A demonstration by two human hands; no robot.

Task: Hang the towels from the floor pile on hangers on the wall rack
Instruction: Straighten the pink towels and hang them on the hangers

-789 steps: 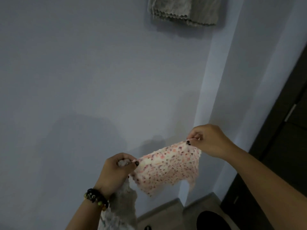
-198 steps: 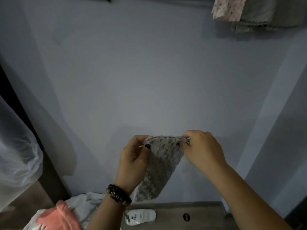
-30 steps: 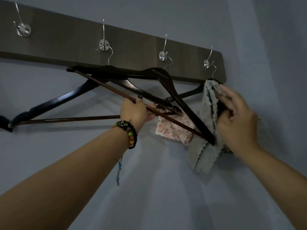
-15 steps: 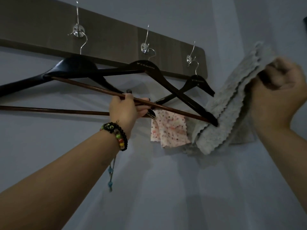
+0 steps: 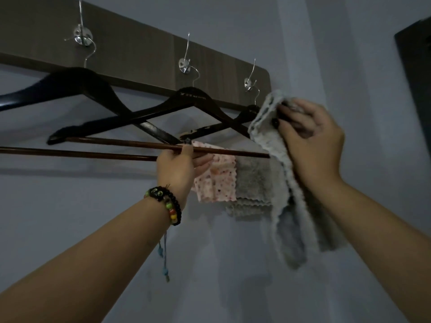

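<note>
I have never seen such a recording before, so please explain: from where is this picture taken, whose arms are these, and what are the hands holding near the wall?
The picture comes from one camera worn on a person's head, looking up at a wall, so the two arms are that person's own. A dark wooden wall rack with metal hooks carries dark wooden hangers. The left hand, with a beaded bracelet on the wrist, grips the brown bar of one hanger. The right hand holds a light grey textured towel with its fingers, at the right end of the hangers. A pink speckled towel and a grey towel already hang behind.
</note>
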